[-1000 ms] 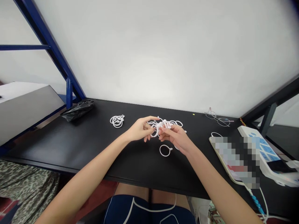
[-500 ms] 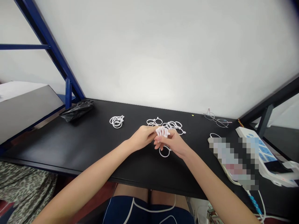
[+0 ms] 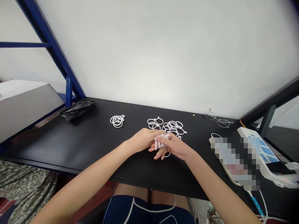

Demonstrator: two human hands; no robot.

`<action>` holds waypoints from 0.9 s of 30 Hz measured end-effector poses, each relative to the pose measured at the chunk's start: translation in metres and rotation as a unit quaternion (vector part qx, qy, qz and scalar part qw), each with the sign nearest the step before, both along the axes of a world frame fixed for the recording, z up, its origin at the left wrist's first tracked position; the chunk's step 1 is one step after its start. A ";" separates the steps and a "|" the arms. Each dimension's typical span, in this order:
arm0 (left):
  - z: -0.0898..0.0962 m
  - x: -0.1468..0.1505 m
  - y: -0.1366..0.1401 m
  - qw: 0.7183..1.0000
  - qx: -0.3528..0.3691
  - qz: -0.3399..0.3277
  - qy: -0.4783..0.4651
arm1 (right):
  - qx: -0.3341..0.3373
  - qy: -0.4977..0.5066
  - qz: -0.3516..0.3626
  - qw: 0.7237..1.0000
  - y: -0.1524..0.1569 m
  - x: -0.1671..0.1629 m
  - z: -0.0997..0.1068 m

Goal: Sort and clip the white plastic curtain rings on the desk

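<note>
My right hand (image 3: 178, 146) is closed on a bunch of thin white rings (image 3: 161, 141), with its thumb across them and some fingers stretched out below. My left hand (image 3: 144, 139) meets it from the left, its fingers bent onto the same bunch and partly hidden by it. Just beyond the hands lie several loose white rings (image 3: 172, 125), each with a small knob. One more white ring shows in part under my right hand. Farther left is a small stack of white rings (image 3: 117, 120).
Eyeglasses (image 3: 219, 120) lie on the black table (image 3: 98, 140) near the wall. A phone (image 3: 230, 161) with a cable and a white power strip (image 3: 261, 149) are on the right. A black plastic bag (image 3: 78, 109) sits by the blue frame (image 3: 68, 91) at left.
Both hands have come slightly lower, toward the front edge, with the bunch of rings. My right fingers are stretched farther out, and more of the loose rings behind show.
</note>
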State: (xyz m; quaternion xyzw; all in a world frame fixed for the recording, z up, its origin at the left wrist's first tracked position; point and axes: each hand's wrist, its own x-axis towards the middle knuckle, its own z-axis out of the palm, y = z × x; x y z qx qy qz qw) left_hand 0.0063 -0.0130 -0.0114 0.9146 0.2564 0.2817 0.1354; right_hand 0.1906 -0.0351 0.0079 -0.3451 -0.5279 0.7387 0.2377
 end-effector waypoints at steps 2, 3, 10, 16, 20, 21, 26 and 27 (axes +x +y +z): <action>0.002 -0.002 0.001 1.000 -0.006 0.012 0.004 | 0.022 0.012 0.009 1.000 0.000 -0.001 0.001; 0.004 -0.003 0.002 1.000 -0.016 0.014 -0.001 | 0.038 0.015 0.013 0.999 -0.001 -0.002 0.002; 0.019 -0.007 0.004 0.983 -0.166 -0.024 -0.079 | 0.129 0.013 -0.018 0.991 -0.011 -0.010 0.006; 0.015 -0.004 0.013 0.948 -0.277 -0.049 -0.150 | 0.206 0.002 -0.042 0.978 -0.018 -0.015 0.001; 0.011 -0.005 0.016 0.924 -0.346 -0.028 -0.163 | 0.214 0.037 -0.062 0.974 -0.018 -0.019 -0.001; 0.010 -0.005 0.016 0.920 -0.352 -0.026 -0.168 | 0.206 0.044 -0.061 0.976 -0.018 -0.020 -0.001; 0.006 -0.007 0.020 0.918 -0.358 -0.035 -0.169 | 0.155 0.032 -0.063 0.985 -0.010 -0.018 0.001; 0.008 -0.010 0.022 0.917 -0.368 -0.026 -0.154 | 0.163 0.023 -0.080 0.983 -0.006 -0.016 0.000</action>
